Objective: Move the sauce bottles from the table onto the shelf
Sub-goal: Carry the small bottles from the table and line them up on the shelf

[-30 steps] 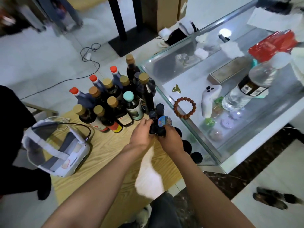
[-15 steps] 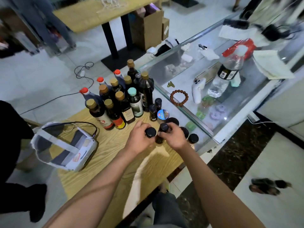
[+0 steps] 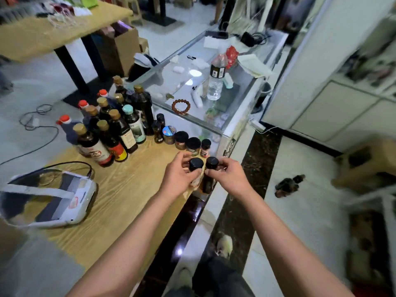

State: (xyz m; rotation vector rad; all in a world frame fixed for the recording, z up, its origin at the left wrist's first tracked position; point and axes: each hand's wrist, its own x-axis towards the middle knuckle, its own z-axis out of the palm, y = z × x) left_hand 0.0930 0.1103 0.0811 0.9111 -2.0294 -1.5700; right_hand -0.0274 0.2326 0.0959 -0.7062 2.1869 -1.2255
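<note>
Each hand's fingers are clamped on a small black-capped bottle, left hand (image 3: 179,175) and right hand (image 3: 230,176) side by side, both bottles (image 3: 196,168) upright, caps above the fingers, off the counter (image 3: 120,196).

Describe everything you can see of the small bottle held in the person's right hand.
The small dark bottle has a round black cap, seen from above, and a dark brownish body; its label cannot be read. It stands about upright, lifted off the wooden table near its edge. The right hand grips it just below the cap. It sits close beside the black-capped bottle in the left hand.
</note>
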